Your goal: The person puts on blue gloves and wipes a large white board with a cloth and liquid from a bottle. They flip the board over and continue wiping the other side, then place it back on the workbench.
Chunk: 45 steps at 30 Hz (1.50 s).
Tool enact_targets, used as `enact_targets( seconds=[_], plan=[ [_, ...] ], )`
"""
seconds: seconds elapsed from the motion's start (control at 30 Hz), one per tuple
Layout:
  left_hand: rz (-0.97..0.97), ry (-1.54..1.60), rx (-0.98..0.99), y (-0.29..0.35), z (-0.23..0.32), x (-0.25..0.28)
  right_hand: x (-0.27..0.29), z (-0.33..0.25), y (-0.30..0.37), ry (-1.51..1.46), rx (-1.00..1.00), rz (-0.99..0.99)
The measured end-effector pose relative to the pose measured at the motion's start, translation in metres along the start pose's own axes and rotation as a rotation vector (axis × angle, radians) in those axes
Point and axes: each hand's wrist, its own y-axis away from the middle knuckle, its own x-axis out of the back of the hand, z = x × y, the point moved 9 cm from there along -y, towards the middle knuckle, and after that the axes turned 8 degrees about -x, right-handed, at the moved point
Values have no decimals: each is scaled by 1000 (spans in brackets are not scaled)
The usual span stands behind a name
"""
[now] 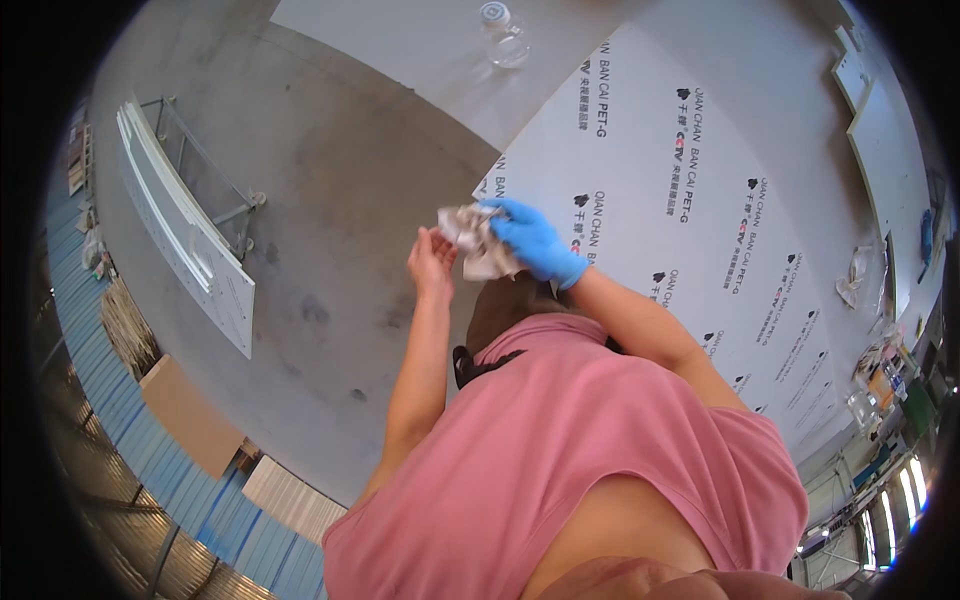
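Note:
A crumpled whitish-beige rag [482,245] is bunched up in front of my body, just off the near left corner of a large film-covered board [640,150]. My right hand [537,242], in a blue glove, grips the rag from the right. Bare and with fingers curled, my left hand [433,262] holds the rag's left edge. Part of the left fingers is hidden against the folds. The board's pale protective film carries rows of dark and red print.
A clear bottle with a white cap [505,38] stands on a pale surface beyond the board. To the left, long white panels [190,235] rest on a metal frame above the grey floor [330,200]. Stacked sheets [195,415] lie farther left; clutter [880,375] lines the right side.

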Motion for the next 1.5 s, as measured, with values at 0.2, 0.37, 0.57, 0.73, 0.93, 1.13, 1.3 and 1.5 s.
enact_targets(
  seconds=[0.2,0.37,0.57,0.73,0.93,1.13,1.3,1.5],
  plan=[
    [-124,-91,44,8,49,-52,29,-45,7,-434,-4,137],
    [-560,39,413,27,68,-104,-5,-55,-10,-512,113,230],
    [-954,-40,232,12,117,-141,-22,-75,-6,-365,229,422],
    [-992,-136,216,14,132,-162,4,-70,20,-386,201,606],
    [-979,-223,165,15,128,-192,64,-56,82,-494,268,773],
    [-1042,-334,22,36,104,-228,101,-76,134,-337,305,965],
    [-1068,-416,23,54,68,-253,114,-112,129,195,220,1203],
    [-1041,-407,-21,41,38,-278,88,-158,160,129,465,1218]
  ],
)
